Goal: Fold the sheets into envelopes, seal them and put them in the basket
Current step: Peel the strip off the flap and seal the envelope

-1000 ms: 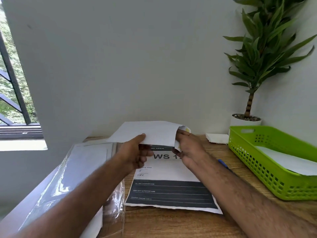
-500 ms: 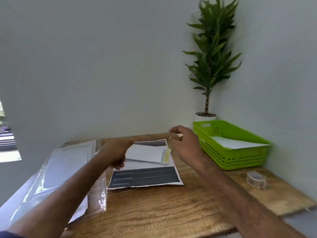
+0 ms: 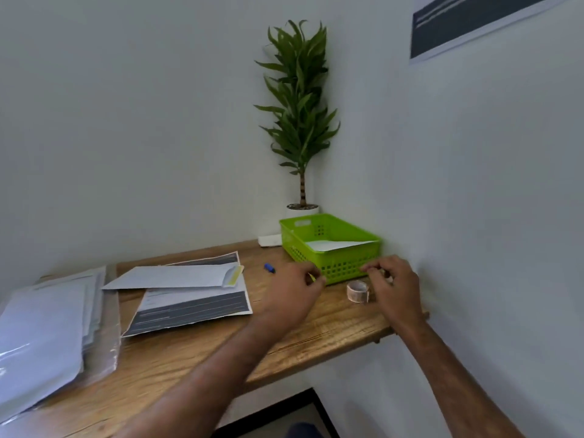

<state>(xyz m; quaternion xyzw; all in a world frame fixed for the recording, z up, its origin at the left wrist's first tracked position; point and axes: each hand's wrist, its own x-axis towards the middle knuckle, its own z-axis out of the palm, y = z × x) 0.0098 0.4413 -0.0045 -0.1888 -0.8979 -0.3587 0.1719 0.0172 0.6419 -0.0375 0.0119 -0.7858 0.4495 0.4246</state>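
A white envelope (image 3: 177, 276) with a yellow strip on its open flap lies on a printed sheet (image 3: 196, 306) at the middle of the wooden table (image 3: 196, 352). The green basket (image 3: 331, 267) stands at the back right with a white envelope (image 3: 338, 245) inside. A roll of clear tape (image 3: 357, 291) sits on the table in front of the basket. My right hand (image 3: 393, 287) hovers just right of the roll, fingers bent and apart, not gripping it. My left hand (image 3: 294, 292) is to the left of the roll, fingers curled in, nothing visible in it.
A stack of envelopes in a plastic sleeve (image 3: 47, 327) fills the table's left end. A blue pen (image 3: 269, 268) lies left of the basket. A potted plant (image 3: 300, 121) stands in the corner behind it. The wall runs close along the right; the table's right end is near my right wrist.
Both hands let go of the envelope, which now lies on the printed sheet, and moved right to the tape roll. My view swung right.
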